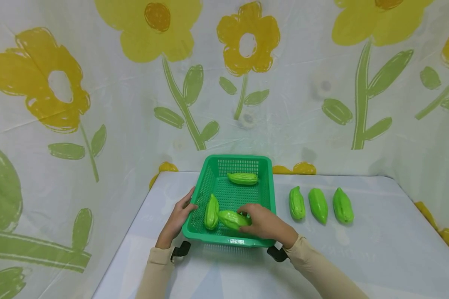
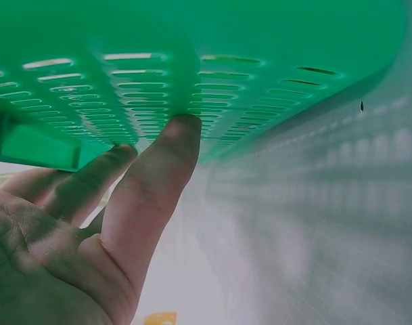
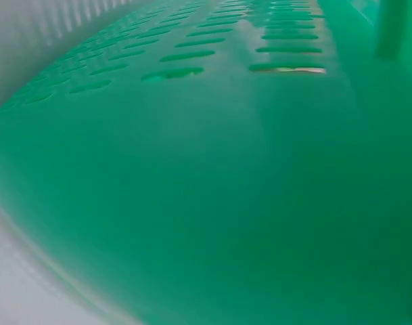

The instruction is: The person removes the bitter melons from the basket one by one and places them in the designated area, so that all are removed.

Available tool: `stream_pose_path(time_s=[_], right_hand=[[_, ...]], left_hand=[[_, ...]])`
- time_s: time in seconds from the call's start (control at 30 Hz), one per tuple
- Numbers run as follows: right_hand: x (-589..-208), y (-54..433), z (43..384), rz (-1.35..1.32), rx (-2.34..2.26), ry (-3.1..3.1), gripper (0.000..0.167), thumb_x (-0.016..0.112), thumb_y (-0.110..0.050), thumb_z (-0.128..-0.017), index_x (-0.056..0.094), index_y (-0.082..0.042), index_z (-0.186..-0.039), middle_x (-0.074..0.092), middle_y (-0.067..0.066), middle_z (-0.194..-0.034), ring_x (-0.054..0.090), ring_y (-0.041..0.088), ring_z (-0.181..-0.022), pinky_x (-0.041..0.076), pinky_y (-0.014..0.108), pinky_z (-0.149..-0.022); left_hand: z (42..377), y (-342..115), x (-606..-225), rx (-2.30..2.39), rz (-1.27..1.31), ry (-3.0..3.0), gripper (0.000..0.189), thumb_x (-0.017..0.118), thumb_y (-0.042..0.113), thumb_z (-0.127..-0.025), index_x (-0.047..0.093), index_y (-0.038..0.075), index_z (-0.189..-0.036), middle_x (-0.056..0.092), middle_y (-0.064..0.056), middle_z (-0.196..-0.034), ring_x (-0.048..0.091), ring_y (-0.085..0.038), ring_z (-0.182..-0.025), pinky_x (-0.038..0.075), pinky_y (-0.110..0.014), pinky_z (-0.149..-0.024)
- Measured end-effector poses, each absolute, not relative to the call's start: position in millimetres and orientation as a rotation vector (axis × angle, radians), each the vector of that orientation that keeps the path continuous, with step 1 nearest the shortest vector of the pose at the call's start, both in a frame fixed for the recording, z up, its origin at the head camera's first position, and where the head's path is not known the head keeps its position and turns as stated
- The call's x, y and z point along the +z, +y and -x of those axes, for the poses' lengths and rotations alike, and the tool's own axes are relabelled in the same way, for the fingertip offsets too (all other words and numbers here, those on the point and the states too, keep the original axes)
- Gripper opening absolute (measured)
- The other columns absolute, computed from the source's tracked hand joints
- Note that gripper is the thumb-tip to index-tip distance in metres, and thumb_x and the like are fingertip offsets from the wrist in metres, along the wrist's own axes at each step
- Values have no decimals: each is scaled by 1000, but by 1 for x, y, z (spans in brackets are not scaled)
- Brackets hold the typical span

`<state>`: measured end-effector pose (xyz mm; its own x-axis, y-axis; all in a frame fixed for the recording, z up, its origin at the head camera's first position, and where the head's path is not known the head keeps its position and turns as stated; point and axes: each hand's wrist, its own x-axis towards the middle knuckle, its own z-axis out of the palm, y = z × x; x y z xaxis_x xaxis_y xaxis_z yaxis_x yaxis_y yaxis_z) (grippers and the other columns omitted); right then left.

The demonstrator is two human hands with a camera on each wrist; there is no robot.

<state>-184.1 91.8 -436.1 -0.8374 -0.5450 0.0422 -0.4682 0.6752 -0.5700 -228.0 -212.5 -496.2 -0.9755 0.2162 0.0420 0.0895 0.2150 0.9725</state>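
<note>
A green slotted plastic basket [image 1: 236,158] stands on the table with light green, ridged bitter melons inside. My right hand [image 1: 263,222] reaches over the front right of the basket and pinches one bitter melon [image 1: 232,219] between thumb and fingers. That melon lies crosswise, its left tip by an upright bitter melon [image 1: 211,211] near the left wall. Another bitter melon [image 1: 243,178] lies across the back. My left hand [image 1: 177,218] is at the basket's left side, its extended fingers [image 2: 155,183] against the outer slotted wall. In the right wrist view, the basket wall [image 3: 212,183] fills the frame.
To the right of the basket lie a bitter melon [image 1: 297,203], a second bitter melon [image 1: 318,205] and a third bitter melon [image 1: 343,206], side by side on the pale table [image 1: 374,232]. Flower-printed curtain [image 1: 295,91] encloses the table at the back and sides.
</note>
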Motion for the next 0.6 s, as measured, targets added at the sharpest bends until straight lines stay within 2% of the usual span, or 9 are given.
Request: stream_pose_path(time_s=[0.37, 0.6], right_hand=[[-414, 108, 177, 827, -1046, 2644, 52, 81, -28, -90, 66, -4, -133, 70, 11, -128, 69, 20, -99, 57, 31, -77], [-404, 119, 177, 807, -1101, 2608, 57, 78, -32, -92, 63, -4, -139, 70, 12, -123, 69, 21, -98, 57, 28, -78]], left_hand=[[227, -212, -494, 1855, -302, 2389, 71, 50, 12, -103, 21, 18, -167, 18, -9, -174, 14, -34, -162, 21, -61, -127], [227, -211, -493, 1853, -298, 2382, 71, 50, 12, -103, 20, 17, -167, 19, -10, -174, 13, -34, -162, 21, -62, -127]])
